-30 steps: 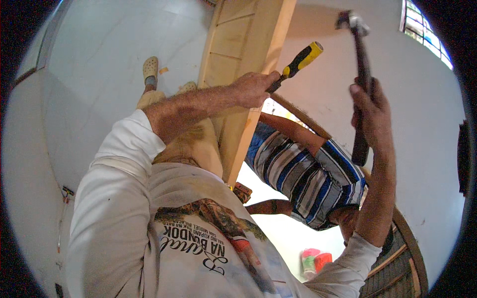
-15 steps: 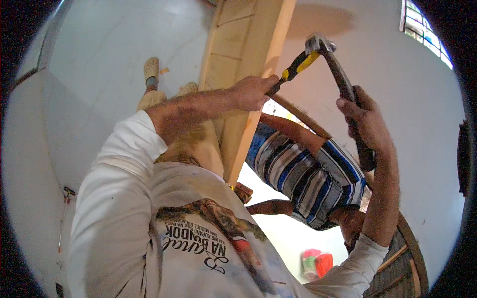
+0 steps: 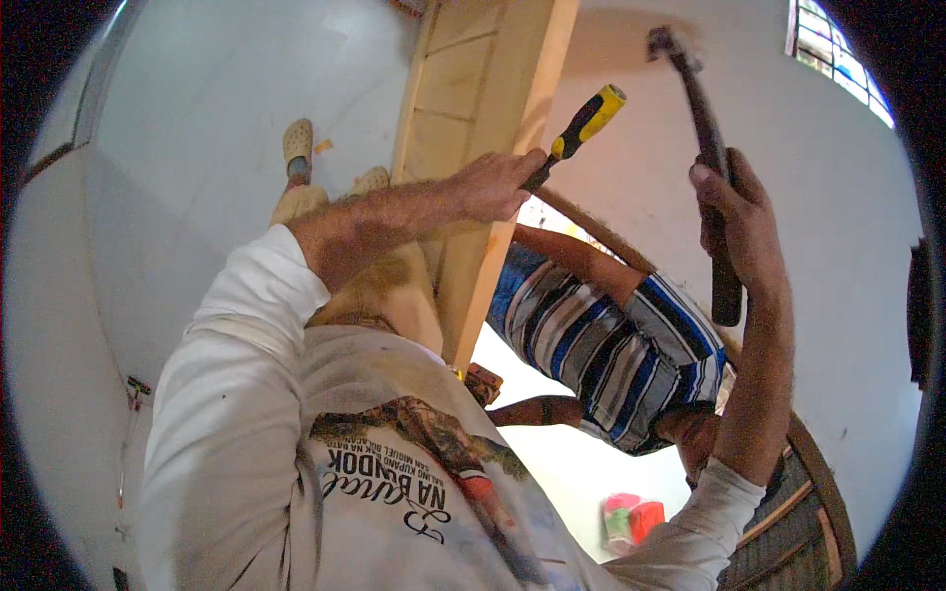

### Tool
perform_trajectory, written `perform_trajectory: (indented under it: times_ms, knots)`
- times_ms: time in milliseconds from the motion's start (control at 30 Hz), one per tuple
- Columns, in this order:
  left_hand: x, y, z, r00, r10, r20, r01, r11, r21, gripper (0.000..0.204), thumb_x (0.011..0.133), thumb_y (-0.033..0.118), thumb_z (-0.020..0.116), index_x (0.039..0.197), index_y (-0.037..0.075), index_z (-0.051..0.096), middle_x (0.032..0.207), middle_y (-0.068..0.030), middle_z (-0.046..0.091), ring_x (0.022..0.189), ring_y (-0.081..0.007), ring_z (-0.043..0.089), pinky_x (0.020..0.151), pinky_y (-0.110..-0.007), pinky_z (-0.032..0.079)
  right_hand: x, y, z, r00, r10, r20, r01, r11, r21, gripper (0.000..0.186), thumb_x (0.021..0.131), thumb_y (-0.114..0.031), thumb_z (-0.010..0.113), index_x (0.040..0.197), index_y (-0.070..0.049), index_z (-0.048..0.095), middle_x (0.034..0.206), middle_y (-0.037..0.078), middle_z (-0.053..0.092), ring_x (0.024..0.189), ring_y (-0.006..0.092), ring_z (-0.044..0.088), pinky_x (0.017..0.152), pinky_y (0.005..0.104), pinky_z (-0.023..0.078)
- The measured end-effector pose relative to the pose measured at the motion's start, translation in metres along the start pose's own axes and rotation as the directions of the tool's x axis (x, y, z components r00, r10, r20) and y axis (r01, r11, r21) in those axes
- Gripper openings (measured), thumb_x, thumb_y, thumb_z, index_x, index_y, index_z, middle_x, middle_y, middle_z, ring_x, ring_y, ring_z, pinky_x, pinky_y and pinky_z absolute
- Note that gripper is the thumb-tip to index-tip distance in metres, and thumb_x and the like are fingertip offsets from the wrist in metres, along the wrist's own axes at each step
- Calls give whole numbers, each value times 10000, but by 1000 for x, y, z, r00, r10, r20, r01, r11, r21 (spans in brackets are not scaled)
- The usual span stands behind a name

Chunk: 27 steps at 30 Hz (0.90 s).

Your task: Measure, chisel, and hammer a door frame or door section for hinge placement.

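My left hand (image 3: 491, 186) is closed around the lower part of a chisel (image 3: 588, 120) at the edge of a pale wooden door (image 3: 461, 94). The chisel's yellow and black handle sticks out up and to the right; its blade tip is hidden by my fingers. In my right hand (image 3: 739, 212) is a hammer (image 3: 706, 123), gripped by its dark handle. The hammer's head, blurred by motion, is raised up and to the right, apart from the chisel's end.
Behind the door edge, a person in a striped shirt (image 3: 601, 340) stands close by in the doorway. Red and green bundles (image 3: 631, 522) lie beyond. A pale wall (image 3: 838, 295) and a barred window (image 3: 843, 59) are on the right. A shoe (image 3: 298, 143) shows on the floor at left.
The hammer head has lifted off the chisel's end, moving up and to the right. My left hand and the chisel have barely shifted.
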<state>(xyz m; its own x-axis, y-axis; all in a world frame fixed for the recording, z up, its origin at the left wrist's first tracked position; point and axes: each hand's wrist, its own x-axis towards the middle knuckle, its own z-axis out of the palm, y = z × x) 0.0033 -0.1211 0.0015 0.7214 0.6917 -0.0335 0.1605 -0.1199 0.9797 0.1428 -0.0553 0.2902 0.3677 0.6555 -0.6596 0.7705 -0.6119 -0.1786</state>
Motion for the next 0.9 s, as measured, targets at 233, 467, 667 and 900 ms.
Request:
perform_trajectory:
  times_ms: [233,467,667,900]
  knots:
    - [-1,3,1,1000,6,18,-6,1000,15,413,779,91,622,1103,24,374,866,-250,623,858,-475,608,730,-554,476,4,10,6,991,47,128,-26,986,-165,331,896,-324,645,994,-48,491,681,50,506,515,146,504,443,313,421]
    - [-3,5,-3,1000,11,13,-11,1000,-17,410,780,88,629,1096,24,376,863,-247,621,853,-466,611,730,-553,474,4,12,13,1000,-4,15,5,995,-95,324,877,-312,670,964,-54,496,682,27,492,495,123,475,438,293,405]
    - [-5,5,-3,1000,-10,22,10,1000,-7,409,789,92,632,1100,23,378,863,-245,625,864,-463,611,740,-553,473,3,11,10,999,-4,44,3,1000,22,333,882,-325,664,975,-42,516,681,22,490,522,125,479,453,298,410]
    - [-4,1,2,1000,-8,15,7,1000,8,390,799,99,607,1102,21,373,862,-242,627,856,-467,609,744,-558,470,0,6,17,996,19,85,-10,995,-101,335,883,-326,660,977,-40,511,673,38,489,525,133,485,462,307,421]
